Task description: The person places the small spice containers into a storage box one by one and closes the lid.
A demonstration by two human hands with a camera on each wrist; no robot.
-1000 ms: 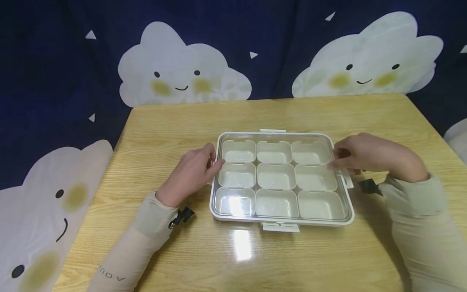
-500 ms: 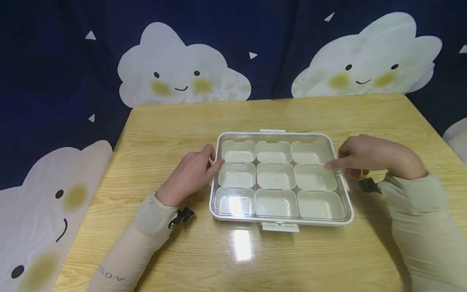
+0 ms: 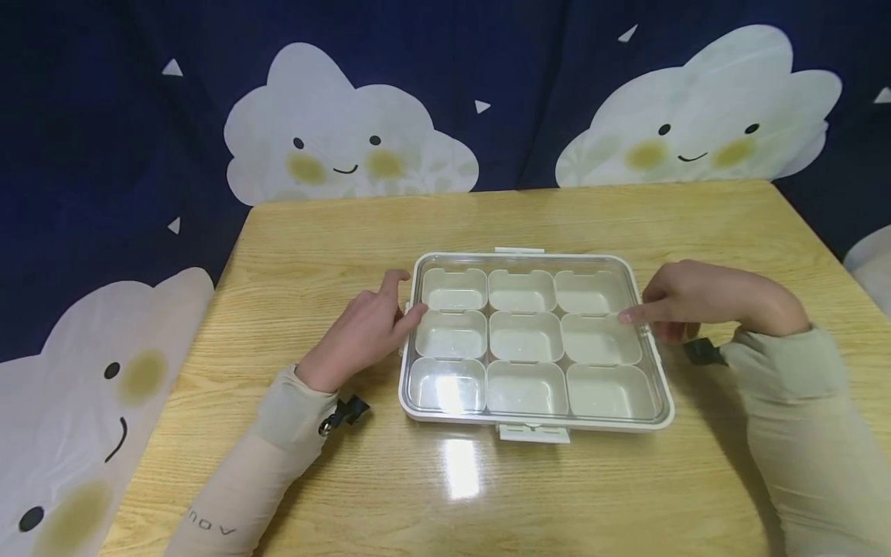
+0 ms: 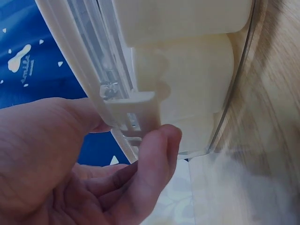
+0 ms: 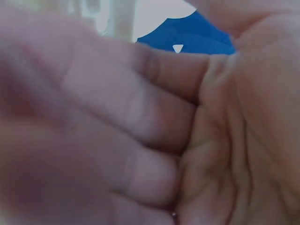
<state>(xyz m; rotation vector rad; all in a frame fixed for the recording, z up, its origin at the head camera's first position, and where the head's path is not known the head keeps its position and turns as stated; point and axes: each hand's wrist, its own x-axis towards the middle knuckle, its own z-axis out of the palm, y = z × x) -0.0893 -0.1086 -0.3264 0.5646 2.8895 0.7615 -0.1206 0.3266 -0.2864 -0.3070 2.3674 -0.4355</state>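
A clear-lidded storage box (image 3: 592,423) with white compartments lies on the table between both hands. My left hand (image 3: 358,333) is at its left side, thumb on the lid's rim. In the left wrist view, a fingertip touches the lower edge of the white side latch (image 4: 136,112), pinched against the thumb. My right hand (image 3: 717,298) rests its thumb on the lid's right edge, fingers curled down over the right side latch (image 3: 656,348). That latch is partly covered. The right wrist view is filled by curled, blurred fingers (image 5: 159,117), hiding the contact.
The box stands on a light wooden table (image 3: 334,240). A front latch (image 3: 534,434) and a back latch (image 3: 519,250) stick out from the box. Behind the table hangs a dark blue cloth (image 3: 515,46) with clouds.
My right hand has pressed the right latch from sticking outward to lying close against the box's side. My left index finger has lifted and straightened slightly. The box has hardly moved.
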